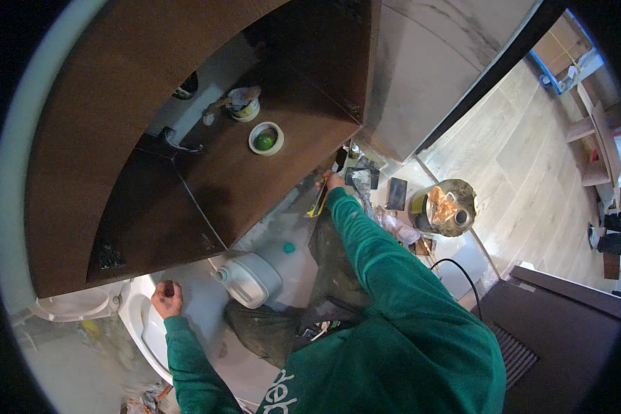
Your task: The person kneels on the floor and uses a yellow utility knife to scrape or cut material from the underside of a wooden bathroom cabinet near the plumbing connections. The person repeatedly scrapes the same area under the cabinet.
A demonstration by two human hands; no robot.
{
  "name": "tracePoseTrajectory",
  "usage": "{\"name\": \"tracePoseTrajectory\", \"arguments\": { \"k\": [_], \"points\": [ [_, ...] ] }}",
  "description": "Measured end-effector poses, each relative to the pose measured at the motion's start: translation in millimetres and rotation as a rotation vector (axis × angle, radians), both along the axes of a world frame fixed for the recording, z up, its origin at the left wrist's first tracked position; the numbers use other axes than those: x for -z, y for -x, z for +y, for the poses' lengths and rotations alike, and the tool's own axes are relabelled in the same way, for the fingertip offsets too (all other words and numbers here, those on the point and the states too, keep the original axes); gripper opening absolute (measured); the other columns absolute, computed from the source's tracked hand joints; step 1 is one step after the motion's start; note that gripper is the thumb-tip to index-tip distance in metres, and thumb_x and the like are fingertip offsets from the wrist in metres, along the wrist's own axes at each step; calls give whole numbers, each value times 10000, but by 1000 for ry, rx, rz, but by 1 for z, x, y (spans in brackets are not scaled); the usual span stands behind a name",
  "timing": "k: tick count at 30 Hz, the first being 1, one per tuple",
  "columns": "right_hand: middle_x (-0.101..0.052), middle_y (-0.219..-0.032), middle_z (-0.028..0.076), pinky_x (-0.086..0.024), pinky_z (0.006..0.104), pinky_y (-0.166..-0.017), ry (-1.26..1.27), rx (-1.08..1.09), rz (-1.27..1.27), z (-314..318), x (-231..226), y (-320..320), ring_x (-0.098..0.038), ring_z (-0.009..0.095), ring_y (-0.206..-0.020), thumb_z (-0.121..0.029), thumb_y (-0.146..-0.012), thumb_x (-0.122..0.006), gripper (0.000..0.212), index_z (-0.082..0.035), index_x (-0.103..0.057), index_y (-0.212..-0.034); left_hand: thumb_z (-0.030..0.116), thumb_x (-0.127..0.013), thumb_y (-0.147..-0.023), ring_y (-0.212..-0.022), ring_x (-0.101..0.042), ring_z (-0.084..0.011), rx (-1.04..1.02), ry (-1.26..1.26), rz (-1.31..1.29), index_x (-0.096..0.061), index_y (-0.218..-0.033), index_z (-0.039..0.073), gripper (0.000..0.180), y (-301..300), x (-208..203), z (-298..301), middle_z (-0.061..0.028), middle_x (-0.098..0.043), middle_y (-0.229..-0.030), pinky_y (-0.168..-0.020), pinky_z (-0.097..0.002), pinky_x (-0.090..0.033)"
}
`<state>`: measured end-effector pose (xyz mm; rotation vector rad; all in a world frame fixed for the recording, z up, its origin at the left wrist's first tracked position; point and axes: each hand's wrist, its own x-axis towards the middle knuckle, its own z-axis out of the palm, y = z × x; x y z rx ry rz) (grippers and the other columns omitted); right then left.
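Note:
My left hand (pixel 167 299) is at the rim of a white toilet-like ceramic bowl (pixel 142 314). Its fingers are curled around something small and dark that I cannot make out. Farther right, my right hand (pixel 333 181) grips a thin tool with a yellow part (pixel 315 209), beside the front edge of the brown cabinet (pixel 283 186). The kind of tool is too small to tell. Between my hands, a white plastic jug (pixel 254 281) lies tilted on the floor, its neck towards the cabinet. A green cap (pixel 289 248) lies apart from it.
Inside the cabinet stand a white cup with a green thing (pixel 264 141) and a tub (pixel 245 110) with a brush-like tool across it. An open, stained can (pixel 440 208) stands at right, near dark flat pieces (pixel 396 194) and crumpled plastic (pixel 395 226). A black cable (pixel 466 272) curves nearby.

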<state>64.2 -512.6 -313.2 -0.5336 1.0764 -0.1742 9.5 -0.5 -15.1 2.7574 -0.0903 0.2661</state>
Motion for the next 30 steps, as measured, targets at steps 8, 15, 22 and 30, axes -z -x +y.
{"name": "tracePoseTrajectory", "arguments": {
  "k": [8, 15, 22, 30],
  "points": [
    [-605, -755, 162, -484, 407, -380, 152, -1, -7, -13, 11, -27, -606, 302, -463, -220, -877, -446, 260, -22, -611, -908, 128, -696, -735, -536, -569, -142, -1, -10, -16, -632, -737, 31, 117, -1, 3, 3, -59, -611, -608, -560, -287, -485],
    [-664, -924, 130, -488, 375, -456, -4, -125, -194, -41, -33, -4, -574, 242, -529, -268, -912, -469, 301, -33, -599, -1048, 128, -692, -726, -554, -576, -147, 1, 9, 6, -619, -731, 29, 123, 1, -4, -4, -67, -610, -616, -575, -288, -487],
    [-692, -1017, 107, -460, 338, -530, -226, 25, -512, -54, -103, 46, -525, 211, -556, -287, -931, -410, 352, -89, -615, -1137, 167, -698, -730, -571, -595, -188, 15, 31, -21, -619, -747, 11, 176, 2, 1, 0, -104, -603, -625, -592, -316, -497],
    [-687, -1053, 109, -468, 346, -542, -122, 43, -409, -50, -116, 44, -526, 215, -578, -296, -928, -438, 309, -114, -626, -1092, 176, -700, -725, -616, -622, -199, 4, 102, -63, -636, -778, -14, 207, 7, -9, -6, -121, -629, -693, -606, -316, -501]
  ]
}}
